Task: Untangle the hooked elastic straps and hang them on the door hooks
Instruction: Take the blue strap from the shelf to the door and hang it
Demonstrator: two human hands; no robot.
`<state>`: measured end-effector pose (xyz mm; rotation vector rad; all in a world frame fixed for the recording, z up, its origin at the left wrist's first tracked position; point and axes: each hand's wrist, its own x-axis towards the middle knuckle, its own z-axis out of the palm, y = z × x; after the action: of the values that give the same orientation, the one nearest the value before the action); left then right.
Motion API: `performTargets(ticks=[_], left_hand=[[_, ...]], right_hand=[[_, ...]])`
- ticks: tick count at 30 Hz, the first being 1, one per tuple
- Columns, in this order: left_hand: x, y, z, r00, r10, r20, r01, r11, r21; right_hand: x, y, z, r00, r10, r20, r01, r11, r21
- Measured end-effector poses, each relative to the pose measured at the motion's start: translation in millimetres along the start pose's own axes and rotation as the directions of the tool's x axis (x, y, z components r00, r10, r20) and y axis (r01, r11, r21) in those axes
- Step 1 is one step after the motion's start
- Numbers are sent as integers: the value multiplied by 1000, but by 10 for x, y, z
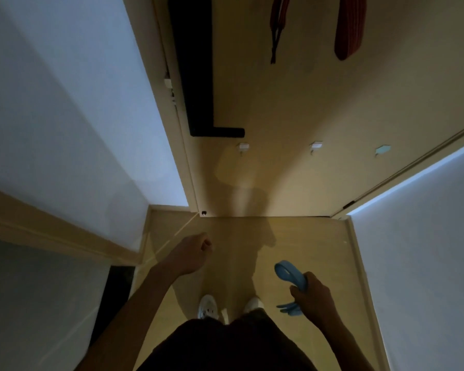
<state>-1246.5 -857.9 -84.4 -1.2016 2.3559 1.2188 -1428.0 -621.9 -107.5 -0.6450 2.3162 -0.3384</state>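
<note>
Blue elastic strap [288, 277] sits bunched in my right hand [311, 297], fingers clamped around it, one loop sticking up toward the door and the loose ends trailing below the fist at near right. My left hand [193, 253] is curled into a fist with nothing visible in it, well apart to the left. Beyond both, on the far door [292, 103], two red straps [350, 28] hang high up. Lower on the door I see three small hooks [243, 147] in a row. A dark handle [198, 76] runs along its left edge.
</note>
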Motion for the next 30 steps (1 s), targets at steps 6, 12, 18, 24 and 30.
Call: performTargets(ticks=[6,12,18,24,30], left_hand=[[631,536,-300,997,68,-43,-68,998,10],[1107,1287,-400,978,197,-62,-206,960,-189],[1376,2132,-639,901,406,-154,-434,852,-293],[1410,2768,-910,822,517,-238,-566,786,-248],[1392,3378,-1042,726,647,-234,-684,713,-155]], right_hand=[[626,-317,-468,995,-93,-25,94,995,35],[1167,-797,-1182,940,-340,-37,342,933,115],[1429,-1137,-1839,819,-566,-93,571,790,223],[1543,-1150,-2323,788,-578,-211,615,735,284],[1455,-1155,-2877,724,-532,-439,678,664,315]])
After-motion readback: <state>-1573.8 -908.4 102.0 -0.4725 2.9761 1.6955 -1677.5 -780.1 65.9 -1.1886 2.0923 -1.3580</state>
